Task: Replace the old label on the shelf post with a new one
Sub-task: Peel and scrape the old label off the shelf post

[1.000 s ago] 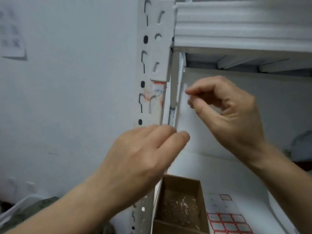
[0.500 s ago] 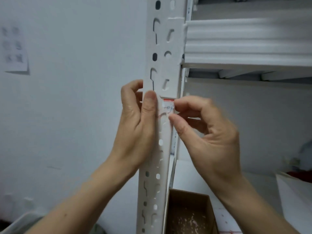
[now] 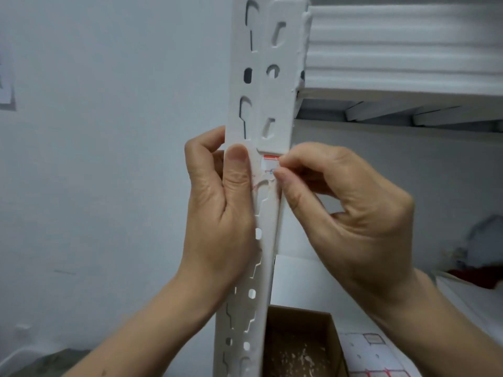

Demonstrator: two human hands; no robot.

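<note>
Head view: left hand (image 3: 217, 213) grips post (image 3: 275, 110); right hand (image 3: 353, 213) apparently pinches label (image 3: 269, 163).

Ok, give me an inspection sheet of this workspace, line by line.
Surface: white lower shelf, carrying a box and a sheet.
Job's things: old label, red-edged, stuck on the shelf post; label sheet with red-framed labels on the shelf.
Clutter: open cardboard box with pale scraps inside; red item at far right, unclear.
Hands: left hand grips the post; right hand pinches the label's right edge.
Cables: nothing seen.
Surroundings: pale wall, paper stuck on it; upper shelf beam.
</note>
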